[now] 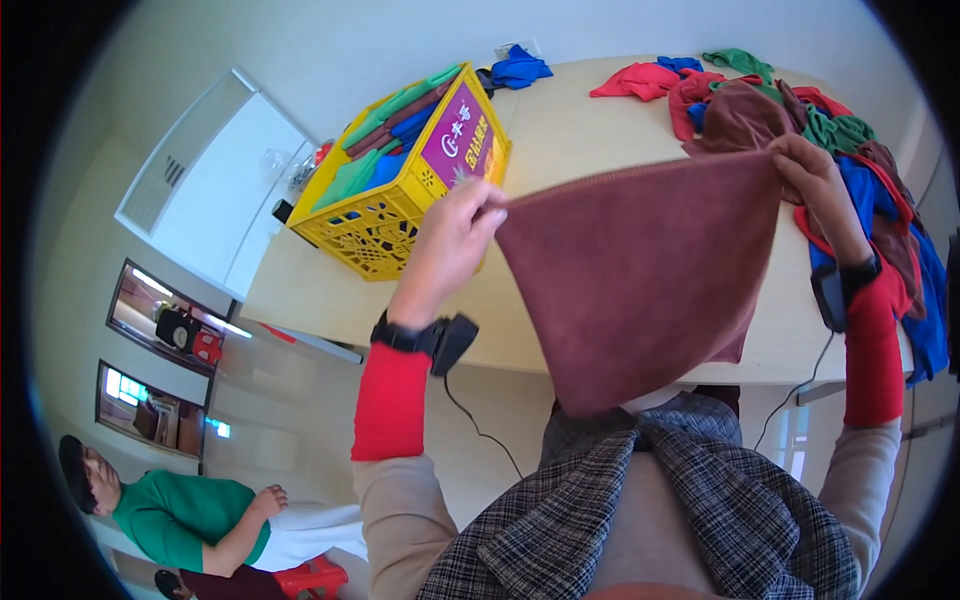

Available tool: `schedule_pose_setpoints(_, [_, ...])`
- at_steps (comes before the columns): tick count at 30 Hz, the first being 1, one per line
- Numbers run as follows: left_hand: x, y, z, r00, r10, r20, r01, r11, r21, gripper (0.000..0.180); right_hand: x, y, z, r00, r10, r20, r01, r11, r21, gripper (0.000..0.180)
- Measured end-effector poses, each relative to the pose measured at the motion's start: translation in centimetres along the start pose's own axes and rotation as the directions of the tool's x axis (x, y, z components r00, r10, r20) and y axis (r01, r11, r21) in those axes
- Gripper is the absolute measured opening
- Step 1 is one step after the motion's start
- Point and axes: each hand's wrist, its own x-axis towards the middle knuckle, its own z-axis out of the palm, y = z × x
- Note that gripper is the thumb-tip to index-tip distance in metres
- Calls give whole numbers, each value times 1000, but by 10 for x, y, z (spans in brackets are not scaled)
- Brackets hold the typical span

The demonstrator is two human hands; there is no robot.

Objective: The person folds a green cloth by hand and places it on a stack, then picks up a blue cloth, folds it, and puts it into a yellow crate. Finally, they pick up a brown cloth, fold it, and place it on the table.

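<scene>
A brown cloth point(640, 270) hangs stretched between my two hands, in front of my body and over the table's near edge. My left hand point(455, 240) pinches its upper left corner. At the upper right corner, the fingers of my right hand point(815, 180) are closed on the fabric. The top edge runs nearly straight between them, and the lower part droops to a point near my lap. Just beyond my left hand stands a yellow plastic crate point(375, 225) with folded green, brown and blue cloths point(375, 165) in it.
A loose pile of red, green, blue and brown cloths point(745, 115) covers the table's right end, spilling over the edge. A blue cloth point(520, 68) lies behind the crate on the pale table point(575, 120). A white cabinet point(235, 180) stands left. People point(200, 520) are at lower left. Cables hang from my wrists.
</scene>
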Motion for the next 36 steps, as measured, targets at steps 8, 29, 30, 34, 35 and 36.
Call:
schedule_pose_setpoints(8, [89, -9, 21, 897, 307, -318, -293, 952, 91, 10, -10, -62, -13, 791, -574, -211, 393, 741, -544, 11])
schedule_pose_setpoints(29, [-183, -20, 248, 996, 77, 45, -79, 996, 42, 58, -134, 131, 226, 904, -18, 426, 113, 974, -197, 11])
schedule_pose_setpoints(30, [-186, -19, 251, 998, 52, 36, -53, 998, 38, 58, -134, 136, 226, 907, 12, 421, 68, 983, -173, 10])
schedule_pose_setpoints(34, [-185, -27, 251, 996, 56, 68, -58, 998, 33, 65, -130, 139, 231, 908, 103, 406, -62, 992, -113, 9])
schedule_pose_setpoints(35, [-184, -29, 252, 996, 63, 65, -65, 997, 35, 65, -127, 136, 231, 906, 118, 406, -84, 991, -100, 9])
schedule_pose_setpoints(36, [-182, -30, 253, 995, 71, 63, -73, 997, 37, 65, -126, 135, 231, 905, 131, 405, -106, 991, -85, 8])
